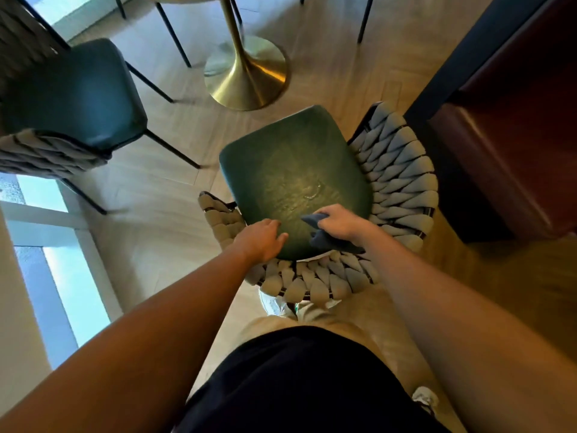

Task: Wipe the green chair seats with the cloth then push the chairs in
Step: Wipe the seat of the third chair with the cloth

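Observation:
Directly below me stands a chair with a green seat (290, 170) and a woven grey backrest (399, 182) curving round its near and right sides. My right hand (342, 225) grips a dark blue-grey cloth (318, 232) against the near part of the seat. My left hand (265, 240) rests flat on the seat's near left edge, fingers fairly straight. A second chair with a darker green seat (71, 95) and the same woven back stands at the upper left, pulled away from the table.
A round table's gold pedestal base (246, 79) stands on the wood floor beyond the near chair. Black legs of further chairs show at the top. A dark red bench or cabinet (512, 145) fills the right side. Windows run along the left.

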